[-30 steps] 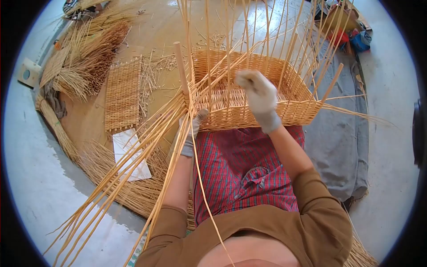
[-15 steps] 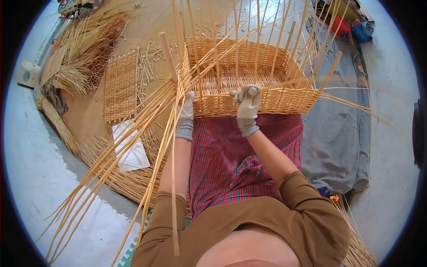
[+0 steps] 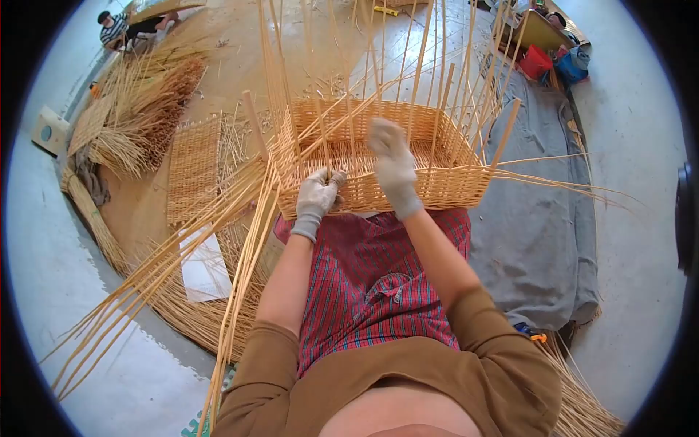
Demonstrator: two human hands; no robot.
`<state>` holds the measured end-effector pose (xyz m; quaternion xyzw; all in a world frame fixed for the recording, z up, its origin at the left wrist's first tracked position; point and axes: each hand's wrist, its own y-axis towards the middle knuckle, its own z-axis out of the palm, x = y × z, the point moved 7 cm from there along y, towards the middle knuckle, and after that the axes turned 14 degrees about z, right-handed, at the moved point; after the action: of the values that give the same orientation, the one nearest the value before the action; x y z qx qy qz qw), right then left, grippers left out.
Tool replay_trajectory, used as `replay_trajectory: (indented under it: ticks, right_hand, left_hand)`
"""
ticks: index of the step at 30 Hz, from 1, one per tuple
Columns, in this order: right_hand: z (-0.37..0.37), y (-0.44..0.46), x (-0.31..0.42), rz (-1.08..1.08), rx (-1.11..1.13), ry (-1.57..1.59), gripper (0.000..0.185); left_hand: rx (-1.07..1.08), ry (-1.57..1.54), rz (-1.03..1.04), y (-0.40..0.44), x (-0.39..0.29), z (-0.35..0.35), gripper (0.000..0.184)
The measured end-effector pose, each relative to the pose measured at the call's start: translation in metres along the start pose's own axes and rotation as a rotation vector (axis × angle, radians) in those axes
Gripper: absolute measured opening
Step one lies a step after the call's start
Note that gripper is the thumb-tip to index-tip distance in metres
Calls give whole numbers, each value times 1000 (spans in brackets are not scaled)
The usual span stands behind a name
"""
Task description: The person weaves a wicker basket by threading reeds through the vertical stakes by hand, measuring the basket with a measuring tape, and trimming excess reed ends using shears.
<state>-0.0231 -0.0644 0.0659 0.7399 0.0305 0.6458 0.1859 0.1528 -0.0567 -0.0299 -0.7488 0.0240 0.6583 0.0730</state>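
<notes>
The open wicker basket [image 3: 444, 187] stood upright at the far end of the lap, its near wall facing the person and 2 thick posts, a left post [image 3: 255, 125] and a right post [image 3: 506, 132], leaning outward at its near corners. The left hand [image 3: 318, 193], gloved, had left the basket's near left corner and come along its near rim; its fingers were closed on that rim at the foot of a thin stake. The right hand [image 3: 393, 156], at the near rim half a second earlier with a strand trailing from it, was now lifted above the basket's near wall, fingers curled and blurred; whether it held anything could not be told. The shift suggested that the left hand was steadying the weave there while the right worked a strand among the stakes. Loose strands [image 3: 242, 291] fanned from the basket's near left corner. Beyond that, left of the basket, lay a woven panel [image 3: 193, 167]; right of it, a grey cloth [image 3: 535, 240].
</notes>
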Motion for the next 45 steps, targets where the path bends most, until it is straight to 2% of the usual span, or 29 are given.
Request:
replay_trajectory:
  ticks: [1,3,4,6,9,10,13,15,16,17,19,20,21,22,23,24,27,29,31,33,35,36,37,38,39,41,42,44,45]
  right_hand:
    - [28,28,31,-111,86,-211,50]
    - [66,66,38,-322,-7,-763,62]
    - [55,61,40,-316,-1,-766,62]
    - [5,47,31,54,324,369,54]
    - [-81,-42,-69,318,0,458,36]
    - [-86,-64,-78,491,-44,565,30]
    - [-116,-64,-84,556,-81,397,21]
    - [-136,-71,-94,578,-208,488,18]
    - [-134,-77,-80,572,-303,463,18]
    - [-134,-88,-68,575,-396,435,17]
    - [-123,-59,-50,541,-329,337,23]
    - [-116,-33,-39,513,-299,219,30]
    - [-92,10,-12,179,-167,52,41]
    - [-72,34,8,-132,-38,-120,52]
    - [-81,37,6,-112,-52,-120,52]
    - [-89,42,6,-96,-22,-62,50]
    - [-116,54,10,-69,109,96,46]
    - [-167,-11,-84,209,-89,570,33]
    - [-193,-56,-85,511,-100,502,20]
    - [-218,-64,-99,561,-195,464,19]
    - [-230,-64,-100,561,-285,419,20]
    - [-230,-70,-102,573,-332,432,17]
    - [-227,-75,-100,588,-377,440,15]
    - [-217,-74,-87,657,-411,450,16]
    - [-213,-61,-81,547,-385,333,19]
    - [-193,-7,-49,202,-278,58,26]
    - [-171,20,-17,-10,-209,-104,30]
    - [-121,51,68,-337,-193,-721,34]
    - [-130,48,63,-331,-195,-717,34]
  left_hand:
    - [4,7,7,5,2,0,33]
    - [-77,-150,-105,7,16,-5,32]
    - [-60,-214,-152,5,10,-6,28]
    - [-41,-160,-164,8,7,-10,26]
    - [-21,-112,-185,9,10,-10,16]
    - [-26,-166,-111,10,5,-11,12]
    - [-118,-200,67,-6,-13,-11,9]
    - [-533,359,791,-37,-90,-7,16]
    - [-271,110,602,-25,-102,23,18]
    - [-267,97,581,-13,-79,36,18]
    - [239,207,192,37,-6,91,23]
    - [238,86,-84,17,-29,94,30]
    - [245,92,-71,26,-23,99,30]
    - [107,109,103,35,-10,96,28]
    - [-26,125,270,36,-5,90,28]
    - [-10,147,67,34,-10,87,24]
    - [110,87,71,37,-12,83,19]
    - [146,136,-57,21,-43,85,14]
    - [150,-72,-22,21,-36,89,18]
    - [144,-148,12,13,-25,90,26]
    - [-434,181,642,2,-77,60,28]
    - [-436,214,864,-1,-96,74,28]
    - [-438,204,862,1,-109,94,28]
    - [-75,181,480,18,-97,137,27]
    - [276,154,101,20,-77,171,30]
    - [256,309,65,27,-44,182,39]
    - [167,155,41,19,-50,186,40]
    - [131,92,-29,16,-49,182,41]
    - [82,12,-77,20,-51,179,42]
